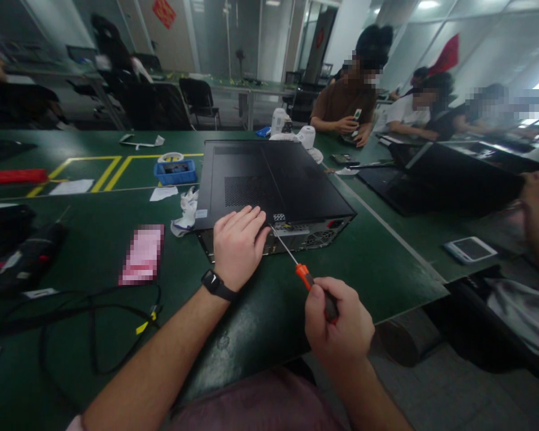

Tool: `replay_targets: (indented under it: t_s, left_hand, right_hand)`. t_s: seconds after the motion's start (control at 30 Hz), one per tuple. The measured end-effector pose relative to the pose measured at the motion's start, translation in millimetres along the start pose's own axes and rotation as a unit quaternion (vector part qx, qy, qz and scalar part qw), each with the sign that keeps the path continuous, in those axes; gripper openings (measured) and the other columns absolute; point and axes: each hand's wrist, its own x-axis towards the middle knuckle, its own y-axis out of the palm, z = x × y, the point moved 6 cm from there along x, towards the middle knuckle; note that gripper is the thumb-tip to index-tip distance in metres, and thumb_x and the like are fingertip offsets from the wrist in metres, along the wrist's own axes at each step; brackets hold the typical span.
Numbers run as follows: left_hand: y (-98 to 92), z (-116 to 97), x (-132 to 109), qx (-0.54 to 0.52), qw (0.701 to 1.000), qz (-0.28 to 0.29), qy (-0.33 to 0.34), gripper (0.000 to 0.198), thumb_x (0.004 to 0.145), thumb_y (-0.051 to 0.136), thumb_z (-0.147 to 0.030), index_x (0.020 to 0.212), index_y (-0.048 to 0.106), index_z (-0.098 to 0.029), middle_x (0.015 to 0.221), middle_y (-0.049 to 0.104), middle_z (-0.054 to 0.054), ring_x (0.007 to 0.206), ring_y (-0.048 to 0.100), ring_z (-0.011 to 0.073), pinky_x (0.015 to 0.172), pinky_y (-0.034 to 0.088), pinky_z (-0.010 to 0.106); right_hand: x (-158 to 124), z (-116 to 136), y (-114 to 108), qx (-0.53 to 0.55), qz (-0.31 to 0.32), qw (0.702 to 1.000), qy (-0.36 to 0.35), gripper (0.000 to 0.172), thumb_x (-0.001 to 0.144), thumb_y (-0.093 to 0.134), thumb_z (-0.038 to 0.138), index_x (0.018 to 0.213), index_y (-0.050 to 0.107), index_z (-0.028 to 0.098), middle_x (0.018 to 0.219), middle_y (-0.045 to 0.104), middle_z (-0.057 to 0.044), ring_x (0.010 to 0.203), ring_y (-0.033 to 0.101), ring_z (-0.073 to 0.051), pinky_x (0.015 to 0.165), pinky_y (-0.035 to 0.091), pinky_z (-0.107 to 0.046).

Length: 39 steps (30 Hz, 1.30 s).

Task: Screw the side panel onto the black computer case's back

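A black computer case lies on its side on the green table, its rear panel with the ports and fan grille facing me. My left hand, with a black watch on the wrist, rests flat over the near top edge of the case, fingers stretched out and thumb by the rear edge. In my right hand is a screwdriver with an orange and black handle. Its thin metal shaft points up and left, and the tip meets the rear edge beside my left thumb. Any screw at the tip is too small to see.
Left of the case stand a blue bin, crumpled white plastic and a pink packet. Black cables spread across the left side. A phone and another opened case lie to the right. Several people sit around.
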Motion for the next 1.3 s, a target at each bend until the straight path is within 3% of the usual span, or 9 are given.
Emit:
replay_targets:
  t_s: [0.27, 0.6, 0.87, 1.1, 1.3]
  left_hand:
    - [0.4, -0.3, -0.2, -0.003, 1.0, -0.014, 0.01, 0.025, 0.099, 0.062, -0.028, 0.121, 0.073, -0.023, 0.13, 0.075, 0.008, 0.126, 0.068, 0.0279, 0.11, 0.045, 0.053]
    - [1.3, 1.6, -1.2, -0.008, 1.0, -0.014, 0.012, 0.025, 0.099, 0.062, -0.029, 0.121, 0.073, -0.024, 0.13, 0.075, 0.008, 0.127, 0.068, 0.0281, 0.11, 0.045, 0.053]
    - [1.7, 1.5, -0.8, -0.002, 1.0, -0.016, 0.017, 0.024, 0.099, 0.062, -0.028, 0.12, 0.072, -0.023, 0.13, 0.075, 0.008, 0.126, 0.068, 0.027, 0.111, 0.045, 0.052]
    - [0.2, 1.0, -0.3, 0.002, 1.0, -0.014, 0.012, 0.023, 0.097, 0.065, -0.028, 0.119, 0.073, -0.022, 0.129, 0.075, 0.008, 0.125, 0.069, 0.0272, 0.11, 0.046, 0.051]
    - [2.0, 2.1, -0.8, 0.0, 1.0, -0.012, 0.015, 0.024, 0.098, 0.064, -0.028, 0.12, 0.072, -0.024, 0.131, 0.075, 0.007, 0.126, 0.068, 0.0269, 0.111, 0.045, 0.052]
  right_hand:
    - [3.3, 5.9, -3.4, -0.008, -0.039, 0.999, 0.014, 0.009, 0.094, 0.059, 0.028, 0.102, 0.062, 0.025, 0.079, 0.072, -0.001, 0.055, 0.064, -0.016, 0.052, 0.051, -0.029]
    - [-8.9, 7.4, 3.3, 0.007, -0.055, 0.997, 0.047, 0.017, 0.088, 0.064, 0.024, 0.104, 0.061, 0.024, 0.084, 0.071, -0.001, 0.064, 0.068, -0.017, 0.058, 0.054, -0.029]
    - [-10.3, 7.3, 5.1, 0.002, -0.043, 0.998, 0.056, 0.006, 0.096, 0.058, 0.023, 0.101, 0.063, 0.022, 0.077, 0.072, 0.001, 0.056, 0.066, -0.012, 0.057, 0.052, -0.024]
    - [-14.1, 5.7, 6.2, 0.011, -0.03, 0.996, 0.089, 0.017, 0.091, 0.062, 0.027, 0.107, 0.058, 0.022, 0.085, 0.072, -0.001, 0.058, 0.065, -0.013, 0.052, 0.049, -0.025]
    - [-12.1, 7.6, 5.8, 0.014, -0.019, 0.997, 0.069, 0.006, 0.096, 0.058, 0.022, 0.101, 0.059, 0.022, 0.082, 0.072, 0.0, 0.058, 0.065, -0.011, 0.055, 0.049, -0.024]
